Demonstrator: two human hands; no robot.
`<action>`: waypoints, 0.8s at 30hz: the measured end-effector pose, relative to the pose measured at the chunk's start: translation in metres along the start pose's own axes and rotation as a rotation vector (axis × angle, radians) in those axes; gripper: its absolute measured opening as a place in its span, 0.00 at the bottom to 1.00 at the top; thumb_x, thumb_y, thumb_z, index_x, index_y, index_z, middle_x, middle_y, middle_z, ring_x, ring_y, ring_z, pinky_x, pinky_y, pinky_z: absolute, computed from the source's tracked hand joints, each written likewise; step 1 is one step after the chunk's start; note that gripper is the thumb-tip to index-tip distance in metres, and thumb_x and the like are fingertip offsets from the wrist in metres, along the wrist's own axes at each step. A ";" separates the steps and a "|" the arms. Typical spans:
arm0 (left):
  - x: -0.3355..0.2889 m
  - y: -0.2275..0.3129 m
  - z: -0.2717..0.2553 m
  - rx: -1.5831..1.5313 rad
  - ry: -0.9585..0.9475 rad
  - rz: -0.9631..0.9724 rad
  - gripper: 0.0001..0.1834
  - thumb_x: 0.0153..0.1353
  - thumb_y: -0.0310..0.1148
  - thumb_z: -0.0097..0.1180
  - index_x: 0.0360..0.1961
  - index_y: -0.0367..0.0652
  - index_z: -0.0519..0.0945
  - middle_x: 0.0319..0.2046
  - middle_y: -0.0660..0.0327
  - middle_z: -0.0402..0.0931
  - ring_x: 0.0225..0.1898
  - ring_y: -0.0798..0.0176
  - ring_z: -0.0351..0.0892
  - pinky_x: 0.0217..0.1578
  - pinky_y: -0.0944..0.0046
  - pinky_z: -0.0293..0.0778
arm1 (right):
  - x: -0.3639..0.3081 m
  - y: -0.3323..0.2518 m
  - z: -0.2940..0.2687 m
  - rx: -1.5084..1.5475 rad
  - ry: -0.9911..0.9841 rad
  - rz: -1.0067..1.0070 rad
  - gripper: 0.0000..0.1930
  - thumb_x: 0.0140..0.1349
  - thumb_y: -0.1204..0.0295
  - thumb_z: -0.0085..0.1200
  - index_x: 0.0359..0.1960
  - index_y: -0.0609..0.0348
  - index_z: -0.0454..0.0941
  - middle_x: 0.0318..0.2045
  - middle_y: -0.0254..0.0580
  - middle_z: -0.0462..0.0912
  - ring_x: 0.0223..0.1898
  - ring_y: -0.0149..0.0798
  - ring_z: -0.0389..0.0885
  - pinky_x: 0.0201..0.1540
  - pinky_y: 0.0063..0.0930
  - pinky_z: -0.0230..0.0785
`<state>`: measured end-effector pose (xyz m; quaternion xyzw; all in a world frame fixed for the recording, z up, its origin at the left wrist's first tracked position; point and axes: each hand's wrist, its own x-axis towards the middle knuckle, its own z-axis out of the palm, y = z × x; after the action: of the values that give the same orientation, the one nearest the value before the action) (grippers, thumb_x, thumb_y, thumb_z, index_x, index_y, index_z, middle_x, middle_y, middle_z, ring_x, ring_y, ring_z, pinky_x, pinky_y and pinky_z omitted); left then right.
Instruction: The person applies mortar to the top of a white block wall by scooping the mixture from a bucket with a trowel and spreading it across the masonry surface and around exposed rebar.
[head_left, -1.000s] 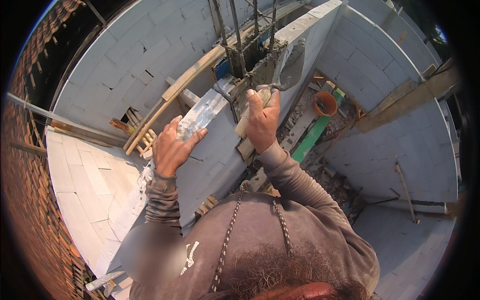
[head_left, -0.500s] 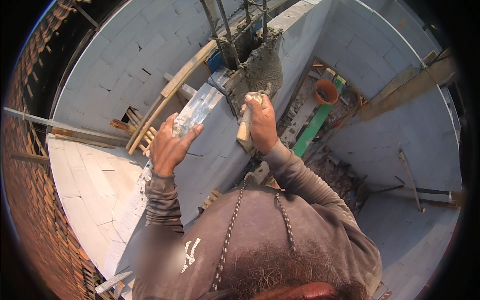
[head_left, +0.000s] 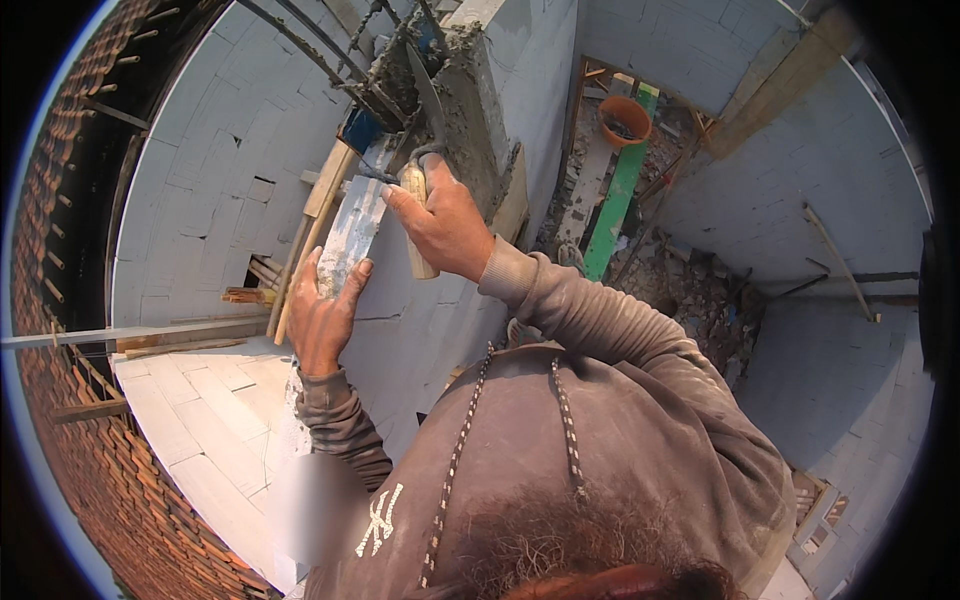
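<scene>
My right hand [head_left: 445, 215] is closed around the wooden handle of a trowel [head_left: 427, 95]. The blade points away from me, against the wet grey concrete of a column [head_left: 465, 95] on top of the block wall. My left hand [head_left: 325, 320] rests on the wall's narrow, mortar-smeared top [head_left: 350, 225], thumb and fingers spread across it and holding nothing. Steel reinforcing bars [head_left: 305, 45] stick up out of the column. Between bars and wall top sits a small blue piece [head_left: 360, 130], its kind unclear.
Down to the right, an orange bucket [head_left: 625, 120] stands by a green plank [head_left: 610, 220] above rubble [head_left: 690, 300]. Wooden poles [head_left: 300, 260] lean left of the wall. Roof tiles [head_left: 100, 480] run along the far left. Pale block walls [head_left: 840, 200] rise around.
My right hand has turned and come left over the wall top with the trowel, and its blade now shows against the concrete. My left hand stays on the wall. The view has shifted.
</scene>
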<state>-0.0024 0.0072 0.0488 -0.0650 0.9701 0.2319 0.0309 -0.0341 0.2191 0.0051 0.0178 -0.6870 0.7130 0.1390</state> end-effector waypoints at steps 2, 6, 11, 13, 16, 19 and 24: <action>0.000 -0.011 0.007 0.016 0.003 0.052 0.56 0.56 0.74 0.66 0.73 0.39 0.73 0.64 0.37 0.77 0.65 0.40 0.78 0.62 0.47 0.76 | -0.007 0.000 -0.008 -0.023 0.028 0.036 0.22 0.71 0.63 0.58 0.50 0.73 0.68 0.34 0.71 0.85 0.38 0.63 0.89 0.40 0.50 0.79; 0.001 -0.009 0.013 0.106 0.029 0.128 0.53 0.64 0.73 0.57 0.79 0.47 0.64 0.73 0.39 0.66 0.75 0.40 0.65 0.73 0.43 0.60 | -0.022 0.016 -0.030 -0.079 -0.101 0.064 0.24 0.72 0.59 0.60 0.51 0.72 0.70 0.31 0.62 0.84 0.33 0.51 0.86 0.37 0.45 0.76; -0.017 0.005 0.030 0.382 0.095 0.181 0.50 0.69 0.69 0.54 0.84 0.61 0.53 0.83 0.44 0.42 0.83 0.33 0.38 0.78 0.26 0.35 | -0.067 0.072 -0.091 -0.201 -0.088 0.203 0.23 0.71 0.58 0.58 0.56 0.66 0.72 0.34 0.65 0.85 0.40 0.65 0.86 0.47 0.52 0.76; -0.027 0.021 0.041 0.420 0.115 0.236 0.50 0.69 0.68 0.55 0.84 0.60 0.54 0.83 0.44 0.42 0.83 0.32 0.37 0.78 0.26 0.35 | -0.092 0.122 -0.124 -0.255 0.008 0.235 0.24 0.69 0.58 0.60 0.58 0.62 0.75 0.40 0.64 0.86 0.45 0.65 0.86 0.50 0.51 0.76; -0.045 0.043 0.062 0.370 0.200 0.343 0.52 0.66 0.64 0.63 0.84 0.56 0.56 0.84 0.46 0.40 0.83 0.30 0.34 0.77 0.25 0.33 | -0.136 0.158 -0.177 -0.425 0.019 0.546 0.26 0.65 0.58 0.64 0.59 0.62 0.76 0.46 0.65 0.86 0.50 0.65 0.86 0.54 0.50 0.76; -0.044 0.080 0.078 0.176 0.153 0.585 0.49 0.67 0.53 0.66 0.83 0.49 0.58 0.83 0.44 0.46 0.83 0.34 0.38 0.79 0.30 0.37 | -0.191 0.225 -0.225 -0.620 0.105 0.646 0.28 0.61 0.58 0.68 0.57 0.63 0.77 0.45 0.65 0.87 0.50 0.66 0.86 0.54 0.50 0.77; -0.024 0.090 0.163 -0.377 -0.648 0.416 0.38 0.69 0.39 0.66 0.75 0.33 0.69 0.69 0.41 0.74 0.73 0.42 0.70 0.72 0.48 0.65 | -0.256 0.313 -0.290 -0.541 0.238 0.956 0.28 0.57 0.63 0.72 0.55 0.64 0.77 0.38 0.57 0.88 0.40 0.55 0.88 0.46 0.47 0.80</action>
<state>0.0133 0.1632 -0.0547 0.2035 0.8433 0.4150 0.2742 0.1897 0.4545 -0.3713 -0.4123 -0.7568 0.4920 -0.1233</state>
